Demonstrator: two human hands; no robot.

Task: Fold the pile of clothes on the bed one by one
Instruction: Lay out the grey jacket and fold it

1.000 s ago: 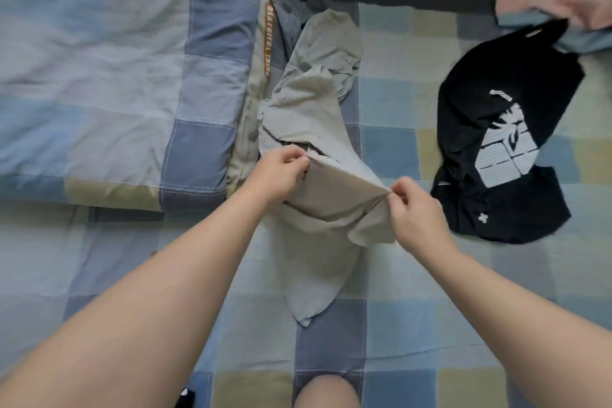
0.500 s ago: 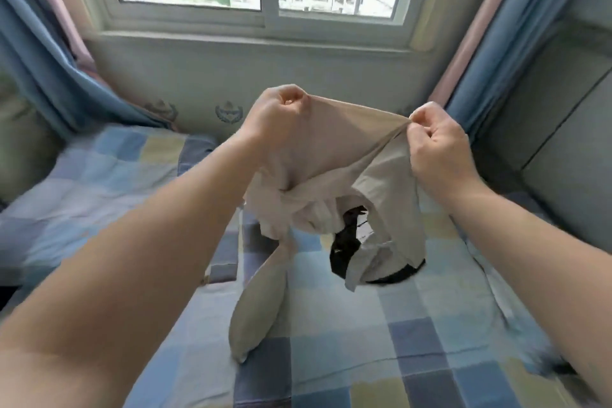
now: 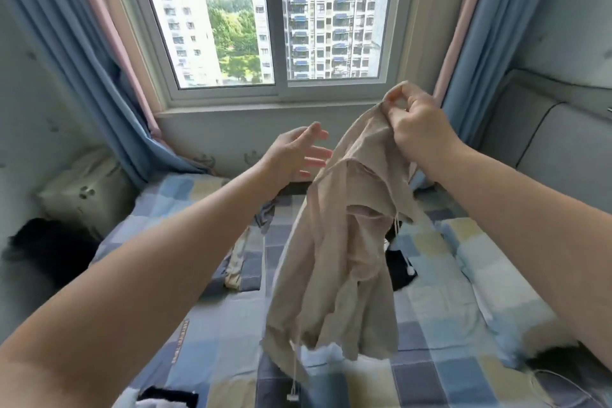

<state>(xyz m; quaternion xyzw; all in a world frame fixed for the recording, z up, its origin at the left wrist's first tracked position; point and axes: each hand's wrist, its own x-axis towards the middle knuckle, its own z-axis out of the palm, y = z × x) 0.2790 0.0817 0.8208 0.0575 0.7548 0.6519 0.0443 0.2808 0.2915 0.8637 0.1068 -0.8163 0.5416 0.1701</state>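
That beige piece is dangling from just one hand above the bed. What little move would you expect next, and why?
Likely the open left hand closes on the beige garment at its upper edge, apart from the right hand that pinches it. Held at one point, it hangs bunched over the bed; a second grip would let it spread for folding.

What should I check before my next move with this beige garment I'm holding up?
1. Top grip: the right hand pinches the beige garment at its top edge: ok.
2. Second grip: the left hand is open beside the cloth, holding nothing: not ok.
3. Cloth hanging flat: it is bunched and creased: not ok.
4. Hem clear of the bed: cannot tell.
5. Cord free: the drawstring dangles loose below the hem: ok.
6. Laying spot: a black garment lies on the bed behind it: not ok.
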